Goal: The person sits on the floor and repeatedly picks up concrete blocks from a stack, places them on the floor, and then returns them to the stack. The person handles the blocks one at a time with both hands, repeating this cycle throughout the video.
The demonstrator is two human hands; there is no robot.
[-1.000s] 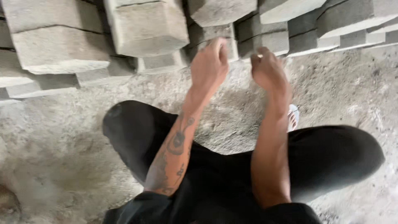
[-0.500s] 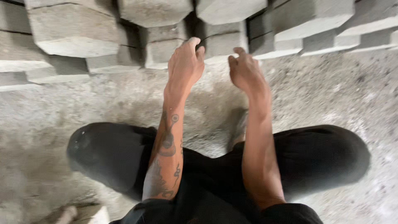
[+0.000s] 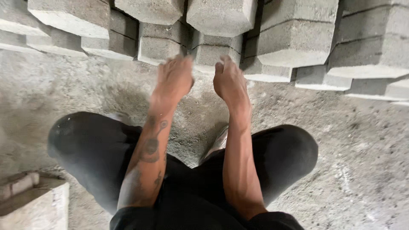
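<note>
Reaching forward, we hold both hands out over the gritty concrete floor (image 3: 353, 162), fingers loosely spread and holding nothing. Our left hand (image 3: 174, 79) is blurred, its fingertips just short of the near face of a grey paving block (image 3: 158, 47) in the bottom row of the stack. Our right hand (image 3: 230, 79) sits just beside it, fingers pointing at the neighbouring block (image 3: 209, 54); whether either hand actually touches a block we cannot tell, since the fingertips overlap the block edges from this angle.

Beyond the hands, the stack of blocks (image 3: 294, 40) runs across the far side from left to right, upper blocks overhanging lower ones, and its top is cut off by the frame. Our knees in black trousers (image 3: 85, 149) spread to either side near us, with a tattooed left forearm between them. A pale shoe (image 3: 215, 147) shows partly between the legs, mostly hidden by the right forearm. At the near left corner lies another block (image 3: 36, 204), cut off at the edge.
</note>
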